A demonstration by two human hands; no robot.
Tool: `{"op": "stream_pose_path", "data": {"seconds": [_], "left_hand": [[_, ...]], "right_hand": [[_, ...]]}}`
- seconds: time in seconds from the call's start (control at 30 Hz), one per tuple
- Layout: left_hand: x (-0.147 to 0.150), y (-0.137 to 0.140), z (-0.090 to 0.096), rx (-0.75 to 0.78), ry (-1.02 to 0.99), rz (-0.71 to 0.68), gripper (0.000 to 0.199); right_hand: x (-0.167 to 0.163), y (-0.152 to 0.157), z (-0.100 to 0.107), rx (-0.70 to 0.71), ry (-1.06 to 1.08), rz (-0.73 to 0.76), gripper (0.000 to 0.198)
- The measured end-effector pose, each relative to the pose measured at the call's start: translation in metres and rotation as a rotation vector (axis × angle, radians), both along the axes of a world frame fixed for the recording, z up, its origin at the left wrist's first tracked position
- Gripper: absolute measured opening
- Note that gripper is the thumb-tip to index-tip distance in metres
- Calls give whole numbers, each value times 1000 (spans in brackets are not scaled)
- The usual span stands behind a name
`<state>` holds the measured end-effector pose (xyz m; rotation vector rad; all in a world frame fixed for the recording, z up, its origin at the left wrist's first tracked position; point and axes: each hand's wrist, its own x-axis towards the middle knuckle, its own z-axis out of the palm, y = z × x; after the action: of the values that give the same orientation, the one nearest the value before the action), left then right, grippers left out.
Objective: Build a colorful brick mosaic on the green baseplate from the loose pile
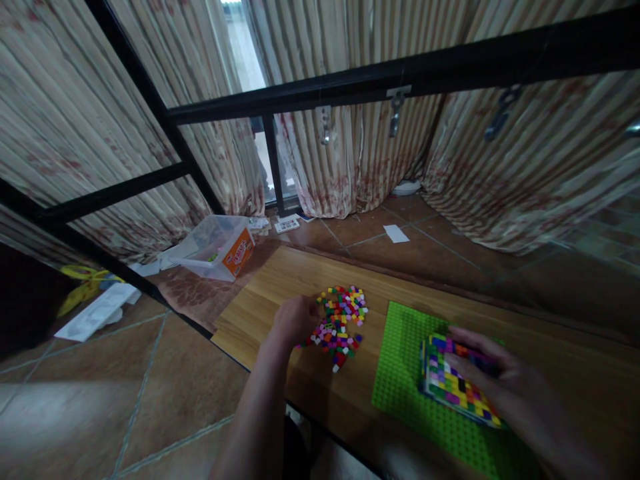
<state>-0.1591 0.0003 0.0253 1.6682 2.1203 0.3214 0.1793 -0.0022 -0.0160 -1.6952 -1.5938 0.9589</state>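
My left hand (pixel 296 321) is at the left edge of a loose pile of small coloured bricks (pixel 343 310), its fingers curled and pressed together. Whatever those fingertips may pinch is hidden. On the right, my right hand (pixel 493 373) grips a block built of multicoloured bricks (pixel 457 380), with the thumb on its top and the other fingers over its far side. This block is over a green studded baseplate (pixel 395 360); whether it is fixed there I cannot tell. Part of the block is covered by the hand.
Both the pile and the baseplate lie on a wooden table (pixel 265 287). Beyond its left end stands a clear plastic bin (pixel 210 243) with an orange label. A black metal frame (pixel 300 93) crosses in front of striped curtains (pixel 340 153). White packaging (pixel 97 313) lies on the tiled floor.
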Motion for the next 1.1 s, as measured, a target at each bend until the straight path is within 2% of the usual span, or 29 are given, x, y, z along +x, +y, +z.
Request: {"op": "stream_pose_path", "data": {"seconds": [0.2, 0.3, 0.37, 0.47, 0.53, 0.67, 0.73, 0.83, 0.93, 1.0, 1.1], "left_hand": [[2, 4, -3, 29, 29, 36, 14], [3, 5, 0, 73, -1, 27, 14], [7, 7, 3, 123, -143, 2, 14], [25, 7, 7, 181, -628, -62, 15], [46, 4, 9, 164, -934, -96, 19], [92, -3, 9, 25, -1247, -83, 22], [110, -6, 8, -32, -1312, -79, 23], [126, -8, 6, -81, -1377, -104, 26], [133, -9, 4, -88, -1433, -84, 30], [136, -8, 2, -85, -1441, -68, 31], [139, -6, -3, -67, -1380, -53, 28]], "right_hand": [[0, -2, 2, 32, 22, -4, 59], [-2, -4, 7, 114, 105, -105, 53], [-5, -6, 11, 186, 169, -220, 40], [-11, -8, 17, 292, 235, -279, 25], [-17, -10, 20, 338, 238, -227, 22], [-32, -17, 27, 400, 237, -33, 18], [-39, -20, 30, 408, 217, 43, 16], [-45, -21, 33, 409, 166, 124, 31], [-43, -21, 33, 413, 138, 191, 25], [-38, -21, 33, 409, 119, 195, 21], [-27, -20, 31, 387, 90, 124, 23]]}}
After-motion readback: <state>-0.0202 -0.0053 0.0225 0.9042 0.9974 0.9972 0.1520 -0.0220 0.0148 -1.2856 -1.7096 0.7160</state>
